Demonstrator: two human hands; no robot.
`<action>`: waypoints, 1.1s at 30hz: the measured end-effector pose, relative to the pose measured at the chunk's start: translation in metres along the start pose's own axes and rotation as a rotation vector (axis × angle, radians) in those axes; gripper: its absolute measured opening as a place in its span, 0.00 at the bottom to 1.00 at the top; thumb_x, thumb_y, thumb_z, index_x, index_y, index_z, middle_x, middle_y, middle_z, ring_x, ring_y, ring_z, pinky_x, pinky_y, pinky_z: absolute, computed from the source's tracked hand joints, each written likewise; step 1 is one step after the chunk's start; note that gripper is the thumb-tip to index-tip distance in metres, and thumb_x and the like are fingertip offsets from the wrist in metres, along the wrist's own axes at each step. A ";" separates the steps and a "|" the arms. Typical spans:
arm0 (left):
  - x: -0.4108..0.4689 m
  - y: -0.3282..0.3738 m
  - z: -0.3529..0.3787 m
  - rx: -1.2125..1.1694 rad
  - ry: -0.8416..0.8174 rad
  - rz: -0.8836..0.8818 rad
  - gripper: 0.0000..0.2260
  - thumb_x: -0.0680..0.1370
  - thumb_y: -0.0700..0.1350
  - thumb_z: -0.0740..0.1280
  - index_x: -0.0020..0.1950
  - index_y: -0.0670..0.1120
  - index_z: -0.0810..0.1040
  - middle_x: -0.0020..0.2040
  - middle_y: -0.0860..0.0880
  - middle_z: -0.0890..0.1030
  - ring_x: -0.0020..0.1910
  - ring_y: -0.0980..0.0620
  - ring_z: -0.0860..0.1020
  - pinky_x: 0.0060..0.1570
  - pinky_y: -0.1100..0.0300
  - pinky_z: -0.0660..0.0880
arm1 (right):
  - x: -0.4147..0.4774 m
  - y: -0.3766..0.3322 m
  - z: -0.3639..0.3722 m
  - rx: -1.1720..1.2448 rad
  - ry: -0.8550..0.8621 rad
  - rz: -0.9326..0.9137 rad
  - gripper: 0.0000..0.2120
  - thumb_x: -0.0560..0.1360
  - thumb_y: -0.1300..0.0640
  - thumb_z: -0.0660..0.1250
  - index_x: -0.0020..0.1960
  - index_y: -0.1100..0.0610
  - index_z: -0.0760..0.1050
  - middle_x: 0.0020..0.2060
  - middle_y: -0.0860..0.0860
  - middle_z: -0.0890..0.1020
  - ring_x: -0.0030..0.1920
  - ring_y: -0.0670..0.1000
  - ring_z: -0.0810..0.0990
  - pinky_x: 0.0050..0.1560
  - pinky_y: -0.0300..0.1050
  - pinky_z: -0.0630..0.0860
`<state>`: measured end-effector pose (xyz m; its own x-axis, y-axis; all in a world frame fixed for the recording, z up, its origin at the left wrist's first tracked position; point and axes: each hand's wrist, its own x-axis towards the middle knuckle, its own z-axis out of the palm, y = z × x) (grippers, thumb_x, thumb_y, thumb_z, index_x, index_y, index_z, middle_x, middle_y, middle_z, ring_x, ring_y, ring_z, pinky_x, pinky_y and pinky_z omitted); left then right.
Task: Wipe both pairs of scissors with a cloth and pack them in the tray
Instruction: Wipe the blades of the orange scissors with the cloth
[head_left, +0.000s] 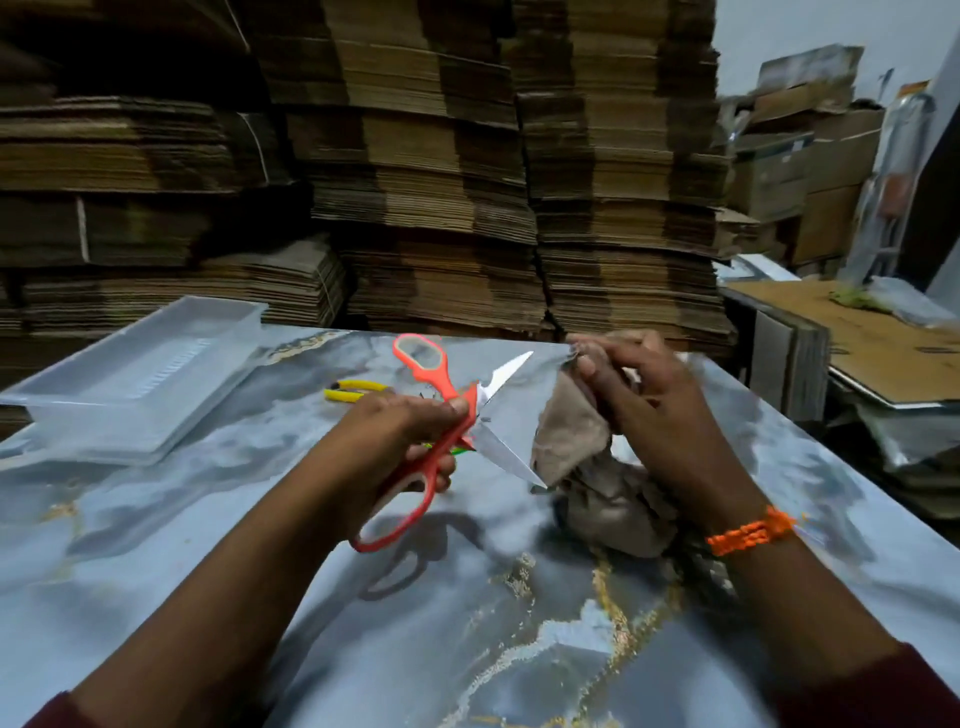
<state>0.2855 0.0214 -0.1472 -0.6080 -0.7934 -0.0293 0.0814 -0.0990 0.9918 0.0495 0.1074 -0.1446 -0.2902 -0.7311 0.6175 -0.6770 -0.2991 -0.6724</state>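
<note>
Orange scissors (441, 415) in left hand (400, 441), cloth (587, 457) in right hand (649, 410)

the orange scissors (448, 382) have smooth plastic handles with a faint sheen and paler grey lining inside the loops. their blades (501, 452) are bare polished metal, bright and mirror-like. the cloth (571, 441) is soft, matt beige fabric, creased and crumpled. the tray (140, 364) is thin, translucent white plastic, smooth, with a ribbed patch on its floor. the yellow scissors (358, 385) show glossy plastic handles. the table (467, 649) has a smooth, glossy marble-look top, blue-grey with gold veins, and it reflects light. the cardboard stacks (467, 182) are brown corrugated board, matt, with rough layered edges. the wristband (750, 530) is woven orange thread.
</note>
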 end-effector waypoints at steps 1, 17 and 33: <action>0.000 0.000 0.000 -0.022 0.008 -0.050 0.07 0.80 0.41 0.68 0.47 0.38 0.80 0.33 0.43 0.80 0.26 0.51 0.73 0.24 0.62 0.72 | -0.002 -0.003 0.006 -0.114 -0.012 -0.089 0.14 0.81 0.48 0.67 0.66 0.48 0.82 0.51 0.48 0.76 0.53 0.46 0.77 0.55 0.38 0.74; -0.004 0.004 -0.003 -0.081 -0.027 -0.236 0.09 0.83 0.39 0.63 0.46 0.37 0.78 0.34 0.43 0.82 0.24 0.55 0.73 0.21 0.65 0.71 | -0.020 -0.004 0.049 -0.677 -0.048 -0.787 0.15 0.86 0.54 0.62 0.64 0.59 0.82 0.60 0.56 0.84 0.59 0.62 0.79 0.54 0.59 0.76; -0.007 0.006 -0.006 -0.037 -0.118 -0.297 0.11 0.81 0.42 0.66 0.40 0.39 0.78 0.31 0.45 0.80 0.21 0.58 0.70 0.19 0.67 0.67 | 0.006 0.040 0.001 -0.876 0.190 -0.673 0.09 0.79 0.57 0.68 0.55 0.55 0.85 0.52 0.49 0.87 0.54 0.59 0.80 0.52 0.57 0.73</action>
<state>0.2954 0.0228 -0.1423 -0.6968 -0.6513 -0.3003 -0.0861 -0.3398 0.9366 0.0210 0.0907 -0.1686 0.2660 -0.4550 0.8498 -0.9556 -0.0085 0.2946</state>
